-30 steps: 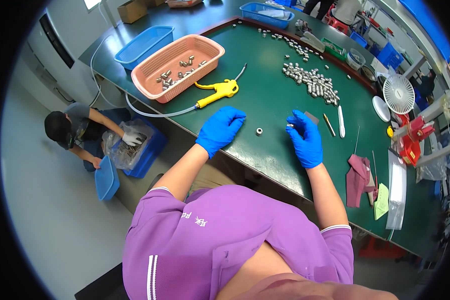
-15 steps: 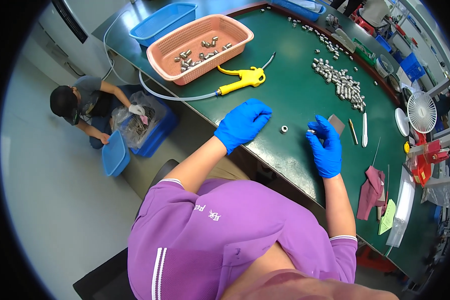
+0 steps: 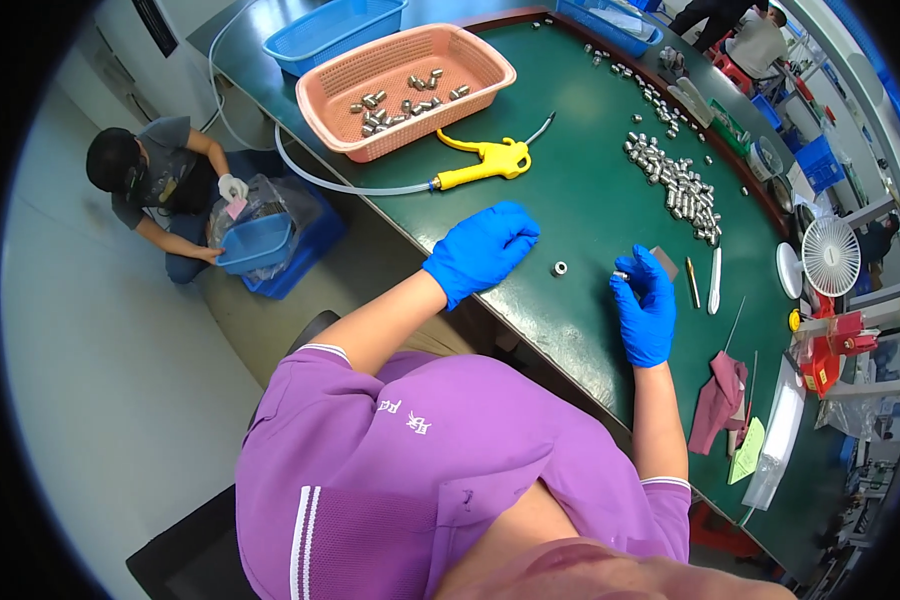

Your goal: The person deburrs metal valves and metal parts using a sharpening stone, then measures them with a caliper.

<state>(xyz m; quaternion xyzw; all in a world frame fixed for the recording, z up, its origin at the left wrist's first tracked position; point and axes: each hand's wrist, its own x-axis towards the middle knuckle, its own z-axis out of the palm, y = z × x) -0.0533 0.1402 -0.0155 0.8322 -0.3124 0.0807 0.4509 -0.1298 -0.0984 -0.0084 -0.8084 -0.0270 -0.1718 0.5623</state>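
Observation:
My left hand (image 3: 483, 250), in a blue glove, rests at the near edge of the green tabletop (image 3: 570, 180). Its fingers are curled closed, and anything inside them is hidden. In a blue glove too, my right hand (image 3: 645, 308) pinches a small silver metal cylinder (image 3: 621, 275) between thumb and fingers. One metal cylinder with a hole in its end (image 3: 560, 268) stands on the table between my hands. Beyond my right hand lies a heap of similar metal cylinders (image 3: 675, 185). Close by that hand is a small grey-brown block (image 3: 664, 262).
A pink basket (image 3: 320, 115) holds several cylinders; a blue basket (image 3: 280, 57) stands behind it. Nearby lies a yellow air gun (image 3: 485, 165) with its hose. On the right are a brass-coloured rod (image 3: 692, 282), white knife-like tool (image 3: 715, 280), maroon cloth (image 3: 718, 400) and fan (image 3: 830, 257). A co-worker (image 3: 160, 190) crouches left.
The view has shifted slightly. My hands keep nearly the same pose, the right still pinching its cylinder. The co-worker has lifted a blue tray over the plastic-lined bin.

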